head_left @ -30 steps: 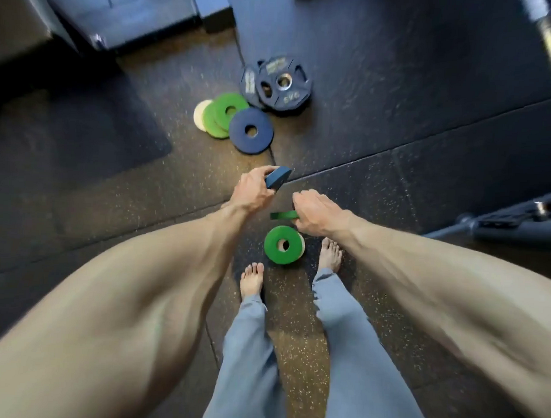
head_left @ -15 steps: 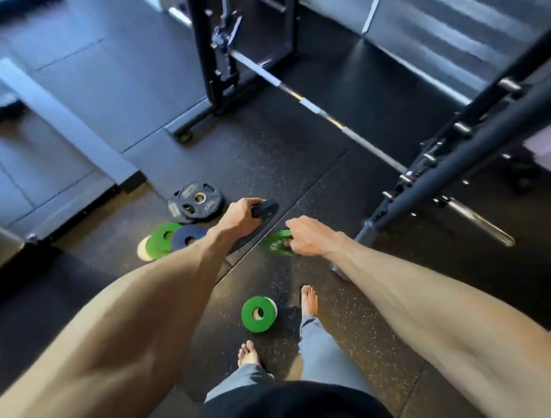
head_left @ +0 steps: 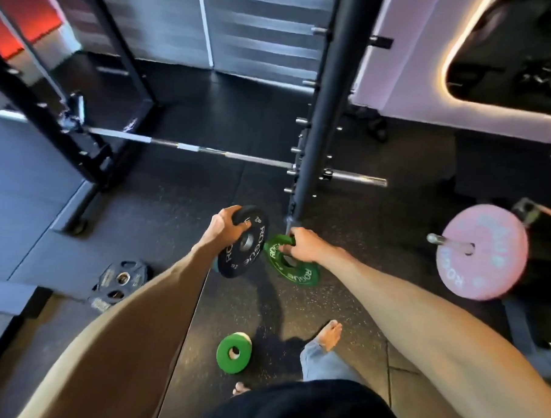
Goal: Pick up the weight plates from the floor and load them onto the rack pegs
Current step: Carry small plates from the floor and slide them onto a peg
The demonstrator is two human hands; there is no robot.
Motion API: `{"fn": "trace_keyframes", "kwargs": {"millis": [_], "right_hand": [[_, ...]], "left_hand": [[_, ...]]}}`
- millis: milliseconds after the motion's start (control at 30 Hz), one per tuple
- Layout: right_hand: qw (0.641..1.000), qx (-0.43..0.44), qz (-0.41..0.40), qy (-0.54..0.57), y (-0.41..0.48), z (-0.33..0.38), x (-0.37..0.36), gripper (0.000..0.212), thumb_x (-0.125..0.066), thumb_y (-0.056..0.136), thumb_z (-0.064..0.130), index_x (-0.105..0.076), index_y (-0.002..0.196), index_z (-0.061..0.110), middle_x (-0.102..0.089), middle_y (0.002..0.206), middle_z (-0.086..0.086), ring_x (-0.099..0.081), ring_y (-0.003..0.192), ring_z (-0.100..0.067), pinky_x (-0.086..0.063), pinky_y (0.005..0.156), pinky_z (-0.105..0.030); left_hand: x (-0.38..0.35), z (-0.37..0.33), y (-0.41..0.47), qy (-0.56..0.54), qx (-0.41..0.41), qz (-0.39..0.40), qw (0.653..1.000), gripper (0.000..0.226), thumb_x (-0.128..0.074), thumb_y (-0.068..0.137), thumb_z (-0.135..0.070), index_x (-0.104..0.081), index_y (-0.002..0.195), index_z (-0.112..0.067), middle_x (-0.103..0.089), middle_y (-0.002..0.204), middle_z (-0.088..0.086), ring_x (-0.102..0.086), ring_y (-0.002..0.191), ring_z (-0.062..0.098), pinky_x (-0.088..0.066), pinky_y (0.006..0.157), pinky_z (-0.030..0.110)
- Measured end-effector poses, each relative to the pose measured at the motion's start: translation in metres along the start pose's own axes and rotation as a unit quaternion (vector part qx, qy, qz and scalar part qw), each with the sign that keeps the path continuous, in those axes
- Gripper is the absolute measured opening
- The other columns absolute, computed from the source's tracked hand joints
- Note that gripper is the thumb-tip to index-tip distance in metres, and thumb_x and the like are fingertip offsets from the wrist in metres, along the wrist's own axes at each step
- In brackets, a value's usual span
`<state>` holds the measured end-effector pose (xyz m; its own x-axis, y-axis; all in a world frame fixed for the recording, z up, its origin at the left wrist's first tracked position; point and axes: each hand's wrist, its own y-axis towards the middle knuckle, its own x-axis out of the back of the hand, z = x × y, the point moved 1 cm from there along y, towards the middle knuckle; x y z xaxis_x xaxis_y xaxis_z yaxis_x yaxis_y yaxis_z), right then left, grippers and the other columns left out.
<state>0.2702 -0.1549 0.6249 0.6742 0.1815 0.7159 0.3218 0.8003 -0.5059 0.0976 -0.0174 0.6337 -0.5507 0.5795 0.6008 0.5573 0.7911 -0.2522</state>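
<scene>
My left hand (head_left: 224, 225) grips the top rim of a black Rogue plate (head_left: 246, 244), held upright above the floor. My right hand (head_left: 301, 244) holds a green Rogue plate (head_left: 296, 271) by its rim, right beside the black one. Both hang just in front of the foot of the dark rack upright (head_left: 322, 116), which carries short steel pegs (head_left: 298, 121) along its sides. A small green plate (head_left: 233, 353) lies on the floor near my feet. Dark grip plates (head_left: 119, 281) are stacked on the floor at the left.
A barbell (head_left: 207, 150) runs across the rack at low height, its sleeve end sticking out right of the upright. A pink bumper plate (head_left: 484, 252) sits on another bar at the right. A black rack frame (head_left: 66, 127) stands at the left. My bare feet are on the rubber floor.
I have straightened up and turned toward the rack upright. Both plates have come up off the floor with my hands and now face the camera near the upright's foot.
</scene>
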Motion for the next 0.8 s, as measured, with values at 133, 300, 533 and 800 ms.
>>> {"fn": "trace_keyframes", "kwargs": {"millis": [133, 300, 533, 800], "right_hand": [[0.985, -0.107, -0.046, 0.128, -0.002, -0.079, 0.017, 0.031, -0.060, 0.098, 0.030, -0.050, 0.124, 0.016, -0.063, 0.121, -0.008, -0.060, 0.101, -0.026, -0.041, 0.078, -0.030], [0.953, -0.153, -0.059, 0.256, -0.001, -0.163, 0.054, 0.034, -0.048, 0.102, 0.020, -0.049, 0.133, 0.034, -0.065, 0.119, -0.008, -0.064, 0.092, -0.025, -0.053, 0.078, -0.041], [0.837, -0.230, -0.036, 0.495, 0.003, -0.261, 0.134, 0.033, -0.037, 0.105, 0.042, -0.059, 0.090, 0.023, -0.068, 0.073, -0.002, -0.064, 0.059, -0.015, -0.053, 0.052, -0.025], [0.769, -0.241, -0.057, 0.589, 0.021, -0.350, 0.202, 0.044, -0.032, 0.101, 0.059, -0.052, 0.122, 0.026, -0.067, 0.105, -0.008, -0.067, 0.087, -0.026, -0.056, 0.066, -0.040]], "left_hand": [[-0.040, -0.050, 0.036, -0.049, 0.005, 0.036, 0.998, 0.022, -0.070, 0.087, -0.026, -0.069, 0.106, -0.016, -0.071, 0.093, 0.004, -0.066, 0.087, 0.021, -0.049, 0.076, 0.029], [-0.101, -0.116, 0.085, -0.169, 0.046, 0.099, 0.980, 0.021, -0.071, 0.086, -0.020, -0.071, 0.104, -0.010, -0.074, 0.094, 0.011, -0.069, 0.088, 0.026, -0.058, 0.083, 0.042], [-0.204, -0.230, 0.137, -0.233, 0.094, 0.184, 0.950, 0.009, -0.070, 0.088, -0.014, -0.071, 0.097, -0.011, -0.074, 0.078, 0.007, -0.069, 0.067, 0.020, -0.059, 0.075, 0.036], [-0.295, -0.311, 0.189, -0.231, 0.112, 0.237, 0.937, 0.032, -0.075, 0.084, -0.018, -0.068, 0.114, -0.007, -0.075, 0.095, 0.016, -0.072, 0.076, 0.027, -0.060, 0.079, 0.046]]}}
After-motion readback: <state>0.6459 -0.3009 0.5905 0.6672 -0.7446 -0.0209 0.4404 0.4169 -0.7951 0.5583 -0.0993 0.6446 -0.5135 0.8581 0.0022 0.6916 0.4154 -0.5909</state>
